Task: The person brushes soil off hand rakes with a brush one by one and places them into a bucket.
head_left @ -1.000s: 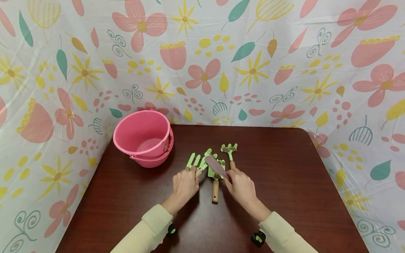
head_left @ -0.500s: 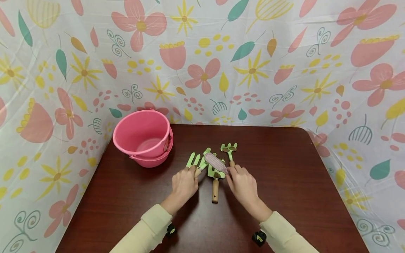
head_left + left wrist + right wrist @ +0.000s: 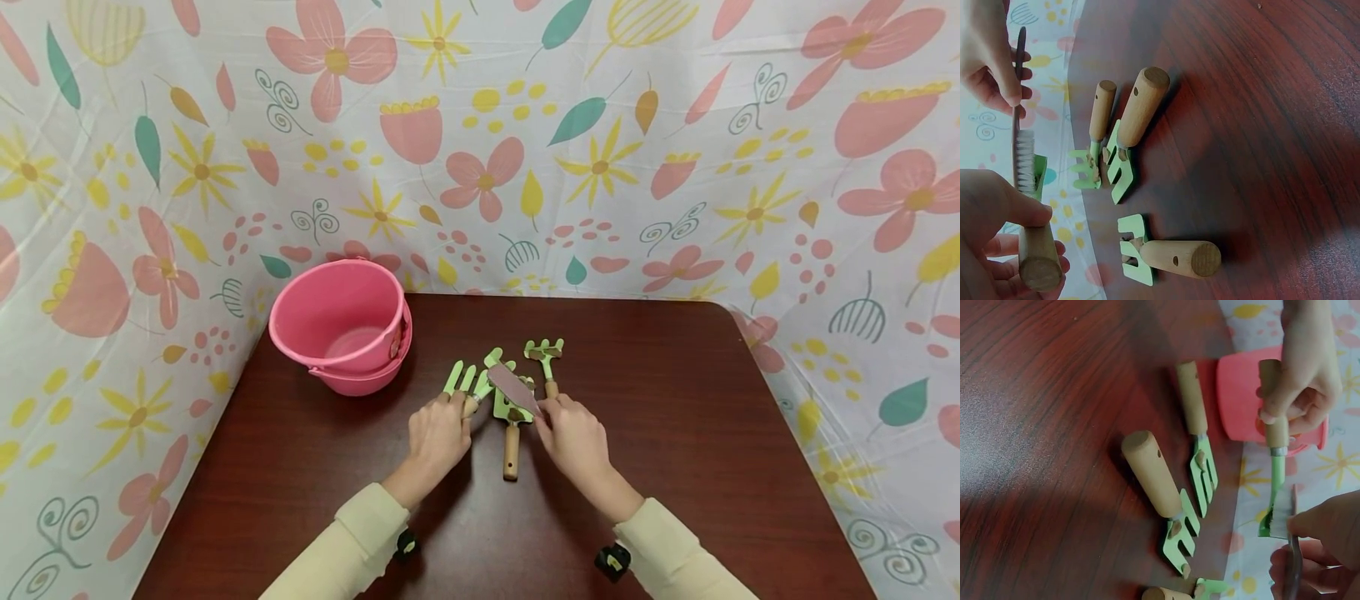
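Observation:
My left hand [image 3: 437,433] grips the wooden handle [image 3: 1040,272] of a green-headed garden tool [image 3: 1278,469], raised over the table. Between finger and thumb, my right hand [image 3: 576,442] pinches the handle of a mauve brush [image 3: 513,390]. Its white bristles [image 3: 1025,161] lie against the tool's green head, as the right wrist view shows too. In the head view the brush covers part of that head. Below, a garden fork [image 3: 1134,256] lies on the left, another fork [image 3: 511,454] in the middle and a small rake [image 3: 551,389] on the right.
Two nested pink buckets [image 3: 337,317] stand at the table's back left. Brown clumps [image 3: 1175,529] cling to the lying tools. The dark wooden table [image 3: 675,433] meets a flower-patterned curtain [image 3: 480,117] at the back.
The brush has rolled in my right hand: a pale dotted face showed half a second ago, the smooth mauve side shows now, as a second ago. My left hand stays put.

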Demonstrator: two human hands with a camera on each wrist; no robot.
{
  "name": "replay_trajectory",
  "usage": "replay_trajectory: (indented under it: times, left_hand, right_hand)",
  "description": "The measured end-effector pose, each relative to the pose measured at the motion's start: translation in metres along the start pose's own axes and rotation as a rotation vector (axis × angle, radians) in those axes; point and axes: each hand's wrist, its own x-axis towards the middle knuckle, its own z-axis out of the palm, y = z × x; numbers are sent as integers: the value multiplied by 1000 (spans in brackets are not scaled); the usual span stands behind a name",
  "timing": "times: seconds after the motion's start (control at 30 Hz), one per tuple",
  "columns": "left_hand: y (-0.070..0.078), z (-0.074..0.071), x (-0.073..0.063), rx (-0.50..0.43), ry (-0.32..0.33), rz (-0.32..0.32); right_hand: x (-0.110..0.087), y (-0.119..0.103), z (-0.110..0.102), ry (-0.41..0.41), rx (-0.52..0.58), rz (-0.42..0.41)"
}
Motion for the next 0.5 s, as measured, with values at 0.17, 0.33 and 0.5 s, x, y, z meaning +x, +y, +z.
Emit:
replay_trajectory:
  times: [0.17,0.33,0.5]
  left_hand:
    - [-1,1,0,-3,-9,0]
    - [-2,0,1,-36,-42,-27]
    - [-1,-1,3,-61,-62,-48]
  right_hand:
    - [0,2,-3,-64,66,49]
    - [-1,4,-7,-87,101,62]
    - [-3,4,-9,-109,117,66]
